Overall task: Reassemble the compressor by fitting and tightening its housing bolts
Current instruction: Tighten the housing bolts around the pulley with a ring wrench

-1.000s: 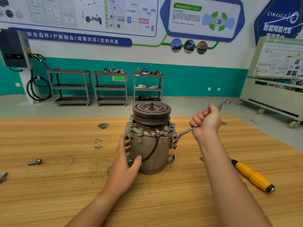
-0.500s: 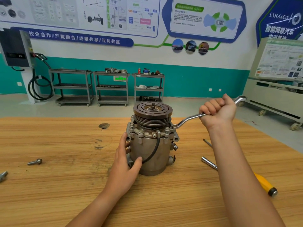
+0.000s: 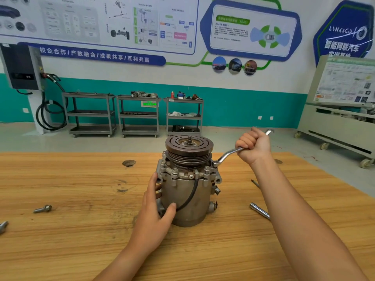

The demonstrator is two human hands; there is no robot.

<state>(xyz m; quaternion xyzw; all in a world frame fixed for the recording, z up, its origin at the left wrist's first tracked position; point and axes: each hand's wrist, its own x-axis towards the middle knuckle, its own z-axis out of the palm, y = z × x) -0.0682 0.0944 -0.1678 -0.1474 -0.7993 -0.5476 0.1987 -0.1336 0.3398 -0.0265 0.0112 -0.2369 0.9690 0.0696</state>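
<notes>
The compressor (image 3: pixel 188 191) stood upright near the middle of the wooden surface (image 3: pixel 81 244), its grooved pulley (image 3: pixel 189 145) on top. Housing bolts (image 3: pixel 175 171) stood around the flange just below the pulley, and a black cable (image 3: pixel 192 191) curved down the front of the body. The left hand (image 3: pixel 154 211) lay flat against the body's left side, fingers straight and pointing up, thumb spread onto the front beside the cable. The right hand (image 3: pixel 253 148) was clenched in a fist round the handle of a bent ring wrench (image 3: pixel 227 154). The wrench's ring end sat over a bolt on the flange's right side, and its far end stuck out beyond the knuckles.

To the right of the compressor a metal socket bar (image 3: pixel 259 212) lay on the surface, partly hidden by the right forearm. Well apart to the left lay a loose bolt (image 3: pixel 42 208), and another metal piece (image 3: pixel 3 226) showed at the left edge. A dark hole (image 3: pixel 128 163) marked the surface behind and to the left.
</notes>
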